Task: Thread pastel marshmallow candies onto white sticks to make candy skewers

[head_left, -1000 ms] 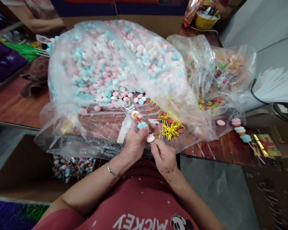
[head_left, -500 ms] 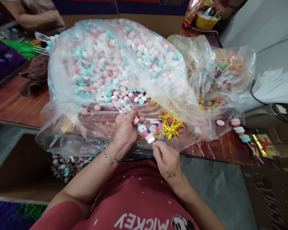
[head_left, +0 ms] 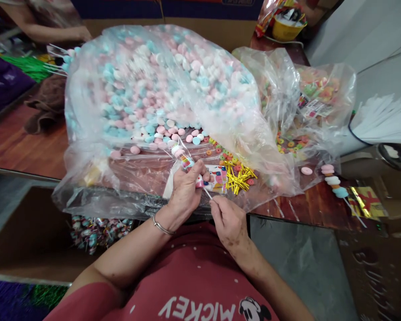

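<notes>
My left hand [head_left: 186,189] is wrapped round a marshmallow skewer [head_left: 178,150] inside a clear printed wrapper; marshmallows show at the wrapper's upper end and the fingers hide the middle. Below it, my right hand [head_left: 230,220] pinches the skewer's white stick [head_left: 207,193]. Just to the right of my left hand lie printed wrappers [head_left: 217,178] and a heap of gold twist ties [head_left: 239,177]. Behind both hands, loose pink, white and blue marshmallows [head_left: 170,130] spill from the mouth of a large clear bag [head_left: 220,120].
At the right lies another marshmallow skewer [head_left: 334,182] near a single pink marshmallow [head_left: 306,170]. A container of white sticks [head_left: 384,120] and bags of ring candies [head_left: 321,89] stand behind. Below the table's left edge is a cardboard box [head_left: 30,240]. Another person's arm [head_left: 53,33] shows at upper left.
The wrapper has slid down over the marshmallows, whose lower ones now sit inside it or behind my fingers. My left hand has moved slightly right and down, nearer my right hand.
</notes>
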A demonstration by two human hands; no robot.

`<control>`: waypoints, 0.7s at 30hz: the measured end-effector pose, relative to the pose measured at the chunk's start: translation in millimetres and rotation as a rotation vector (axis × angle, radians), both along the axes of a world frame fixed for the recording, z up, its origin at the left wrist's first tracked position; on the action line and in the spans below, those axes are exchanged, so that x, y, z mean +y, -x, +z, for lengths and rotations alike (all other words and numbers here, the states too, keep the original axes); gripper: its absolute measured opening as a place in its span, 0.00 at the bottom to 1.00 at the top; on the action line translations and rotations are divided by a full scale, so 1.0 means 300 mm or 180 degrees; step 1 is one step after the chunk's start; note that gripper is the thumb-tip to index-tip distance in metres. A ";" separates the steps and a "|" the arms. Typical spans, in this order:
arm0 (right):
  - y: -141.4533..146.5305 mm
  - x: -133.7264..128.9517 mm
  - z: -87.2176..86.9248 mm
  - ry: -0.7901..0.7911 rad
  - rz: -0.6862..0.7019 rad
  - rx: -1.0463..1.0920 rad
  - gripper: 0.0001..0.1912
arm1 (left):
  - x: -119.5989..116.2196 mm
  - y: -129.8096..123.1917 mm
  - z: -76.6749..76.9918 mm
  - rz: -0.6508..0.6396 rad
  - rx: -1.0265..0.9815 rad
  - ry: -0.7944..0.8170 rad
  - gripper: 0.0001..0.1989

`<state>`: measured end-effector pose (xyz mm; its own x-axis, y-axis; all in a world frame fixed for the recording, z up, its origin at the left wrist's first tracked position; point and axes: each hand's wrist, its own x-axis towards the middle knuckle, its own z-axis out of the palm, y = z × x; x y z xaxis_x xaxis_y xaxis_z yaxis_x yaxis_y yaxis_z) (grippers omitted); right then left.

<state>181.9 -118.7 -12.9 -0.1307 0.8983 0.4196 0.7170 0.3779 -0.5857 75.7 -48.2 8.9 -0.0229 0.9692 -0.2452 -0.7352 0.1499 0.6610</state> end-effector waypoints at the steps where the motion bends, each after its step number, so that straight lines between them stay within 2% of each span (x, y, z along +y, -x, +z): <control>1: -0.001 -0.005 0.001 -0.0023 -0.0031 -0.0059 0.12 | 0.002 0.000 0.001 0.0001 0.0000 -0.0014 0.20; 3: 0.003 -0.007 0.002 0.0070 -0.0081 0.0042 0.13 | -0.008 -0.008 0.002 -0.0085 0.0016 -0.0025 0.20; 8: 0.023 0.008 0.007 0.0677 -0.0094 0.0916 0.13 | -0.063 -0.039 -0.010 -0.0398 0.0219 -0.0156 0.17; 14: 0.037 0.002 -0.003 0.1002 -0.0178 0.1529 0.15 | -0.104 -0.038 -0.056 -0.0680 0.1035 -0.0670 0.16; 18: 0.024 -0.006 0.003 0.0867 -0.0081 0.1295 0.15 | -0.120 -0.019 -0.060 -0.0955 0.1182 -0.0789 0.15; 21: -0.009 0.005 0.041 0.0282 0.0012 0.0618 0.13 | -0.123 0.000 -0.042 -0.0882 0.1720 -0.0693 0.17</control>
<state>184.6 -117.3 -0.5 -0.0584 0.9325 0.3565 0.5862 0.3211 -0.7438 75.8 -85.0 -3.7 0.1700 0.9832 -0.0661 -0.2435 0.1069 0.9640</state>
